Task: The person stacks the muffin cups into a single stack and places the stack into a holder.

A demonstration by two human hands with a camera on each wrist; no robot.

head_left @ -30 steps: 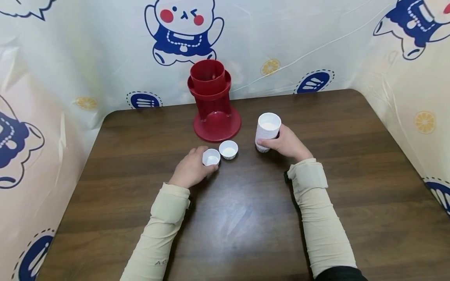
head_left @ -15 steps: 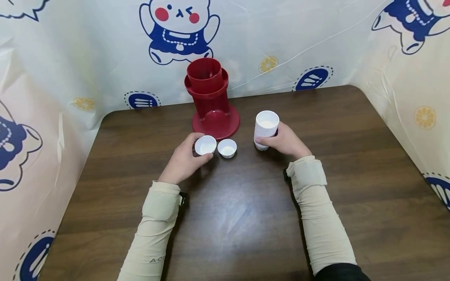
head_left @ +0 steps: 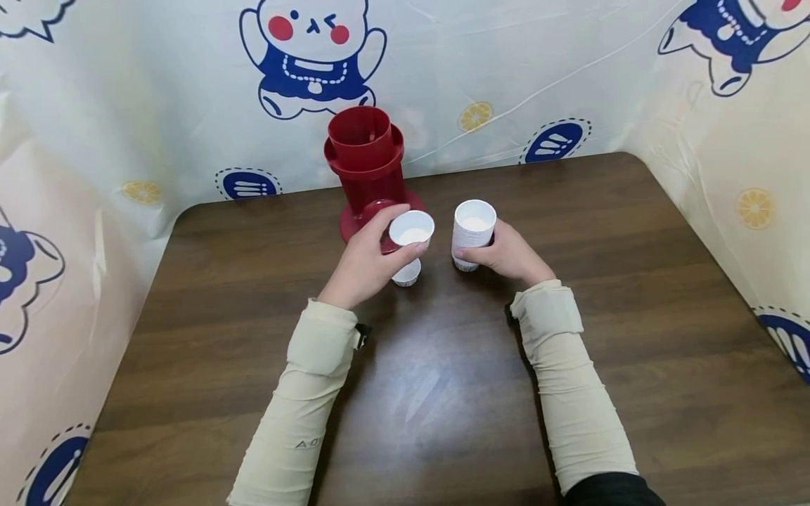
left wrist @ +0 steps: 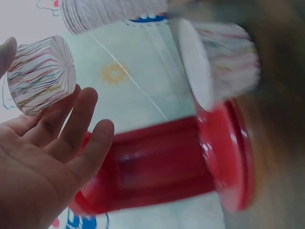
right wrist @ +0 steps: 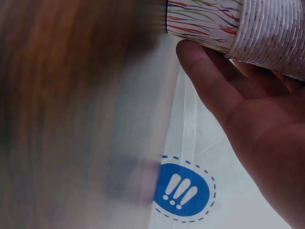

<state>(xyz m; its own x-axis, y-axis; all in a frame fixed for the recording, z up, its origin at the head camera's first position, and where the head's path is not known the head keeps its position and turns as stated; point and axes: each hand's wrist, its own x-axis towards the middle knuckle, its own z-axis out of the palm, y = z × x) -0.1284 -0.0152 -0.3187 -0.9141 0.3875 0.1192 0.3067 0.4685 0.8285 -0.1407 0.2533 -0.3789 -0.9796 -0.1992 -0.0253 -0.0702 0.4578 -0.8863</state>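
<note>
In the head view my left hand [head_left: 367, 263] pinches a single white paper baking cup [head_left: 412, 229] by its sides, raised above the table. Coloured wavy stripes mark this cup's outside [left wrist: 43, 78] in the left wrist view. Below it, a second paper baking cup [head_left: 407, 274] stands on the table, partly covered by the left hand. My right hand [head_left: 512, 254] grips a tall stack of nested paper baking cups [head_left: 473, 228] standing upright to the right. Ridged, layered rims of the stack [right wrist: 274, 36] show in the right wrist view, with the fingers beneath them.
A red stand [head_left: 370, 186] with a round base and a cup-shaped top stands behind the left hand. The brown wooden table [head_left: 418, 422] ends at a printed curtain [head_left: 443, 56] on the back and sides.
My left hand has lifted one paper baking cup off the table, first slightly left, then right over the standing cup and closer to the stack. The right hand keeps its grip in place.
</note>
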